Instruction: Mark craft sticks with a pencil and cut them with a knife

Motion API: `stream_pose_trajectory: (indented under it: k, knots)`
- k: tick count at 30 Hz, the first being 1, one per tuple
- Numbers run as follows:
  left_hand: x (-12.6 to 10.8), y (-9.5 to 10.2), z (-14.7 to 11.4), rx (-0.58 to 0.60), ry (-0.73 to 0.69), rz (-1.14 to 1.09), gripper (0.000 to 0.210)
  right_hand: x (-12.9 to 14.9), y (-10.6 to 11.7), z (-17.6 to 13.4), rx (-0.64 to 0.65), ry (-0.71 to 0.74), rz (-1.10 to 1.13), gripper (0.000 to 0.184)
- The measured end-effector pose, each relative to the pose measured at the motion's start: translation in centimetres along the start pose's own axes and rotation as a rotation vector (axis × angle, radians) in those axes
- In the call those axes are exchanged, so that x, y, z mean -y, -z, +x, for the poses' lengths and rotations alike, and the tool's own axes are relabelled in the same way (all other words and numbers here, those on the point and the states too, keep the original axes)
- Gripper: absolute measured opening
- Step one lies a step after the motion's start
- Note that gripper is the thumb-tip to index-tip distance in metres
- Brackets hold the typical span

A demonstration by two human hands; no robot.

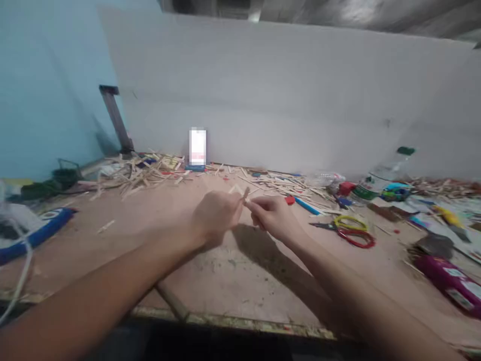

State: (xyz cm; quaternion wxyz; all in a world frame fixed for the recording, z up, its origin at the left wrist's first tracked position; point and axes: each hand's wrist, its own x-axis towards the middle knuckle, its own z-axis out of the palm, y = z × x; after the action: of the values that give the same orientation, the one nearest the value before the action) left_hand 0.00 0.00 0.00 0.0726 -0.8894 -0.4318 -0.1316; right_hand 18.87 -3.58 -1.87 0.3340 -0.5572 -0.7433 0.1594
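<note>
Over the middle of the table, my left hand [218, 214] is closed, pinching a short wooden stick [246, 193] that tilts upward from the fingertips. My right hand [273, 215] meets it from the other side, thumb and fingers pressed together at the lower end of the same stick. Blur and the fingers hide most of the stick. Just beyond the hands lie many loose thin wooden sticks [289, 184]. To the right of my right hand are scissors [351, 231] with one yellow and one red handle loop, and a blue pen-like stick [307, 206].
Wooden sticks are heaped at the back left [165, 170]. A lit phone [198, 146] stands against the wall. On the right are a clear plastic bottle [379, 178], a yellow-handled cutter [449, 216] and a purple bottle [447, 283]. A blue-rimmed object [56, 223] lies at left.
</note>
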Motion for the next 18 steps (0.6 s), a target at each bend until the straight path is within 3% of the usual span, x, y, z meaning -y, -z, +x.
stream_pose_trajectory:
  k: [5,18]
  knots:
    - [0.3,0.3,-0.2,-0.006,-0.004,-0.019,0.028,-0.3,-0.3,-0.4,-0.096,0.052,-0.072,0.025]
    - [0.8,0.3,-0.1,-0.056,0.061,-0.182,0.031,-1.4,0.2,-0.3,-0.148,0.102,-0.097,0.023]
